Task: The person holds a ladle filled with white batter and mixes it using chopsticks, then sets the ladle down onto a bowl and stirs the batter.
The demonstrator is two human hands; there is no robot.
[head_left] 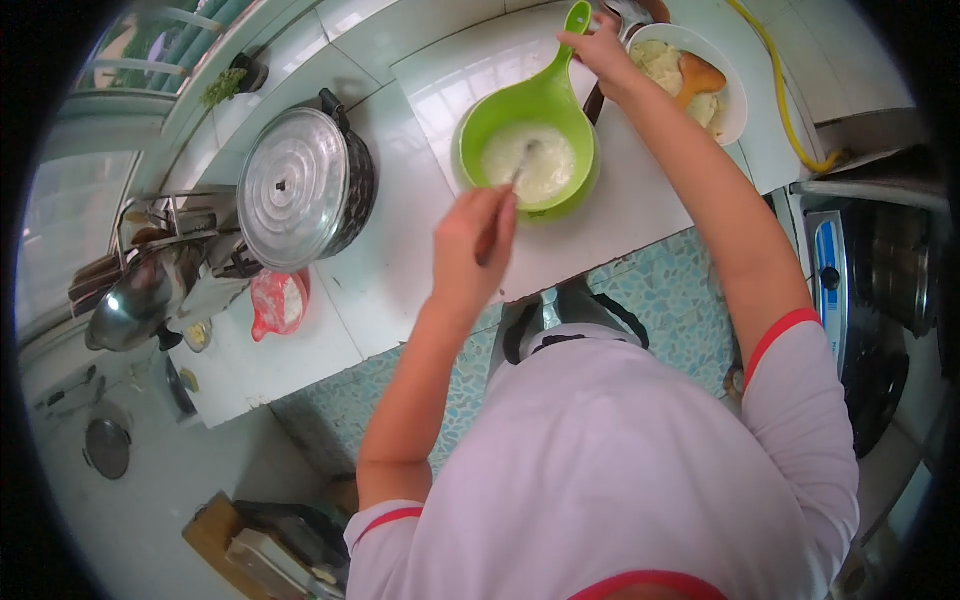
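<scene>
"Left hand (474, 240) first: what is it doing?"

"Clenched around a thin utensil (519, 172). Its far end dips into the white liquid (550, 178) inside the green bowl (488, 125)."

"And the right hand (608, 60)?"

"Up at 1 o'clock from the bowl's middle, fingers lying across the long handle (560, 72). Whether they close fully around it, I can't tell."

"Where is that bowl, then?"

"Over the white counter (630, 205), at 12 o'clock from the person's body."

"What lies about it?"

"Make the green bowl the clock's centre. At 2 o'clock, a white bowl (738, 112) with pale food (655, 62) and a wooden spatula (700, 75). At 9 o'clock, a lidded pot (295, 185). At 8 o'clock, a red scoop (263, 322) with something white in it, near the pot."

"So 2 bowls?"

"Yes, near each other."
</scene>
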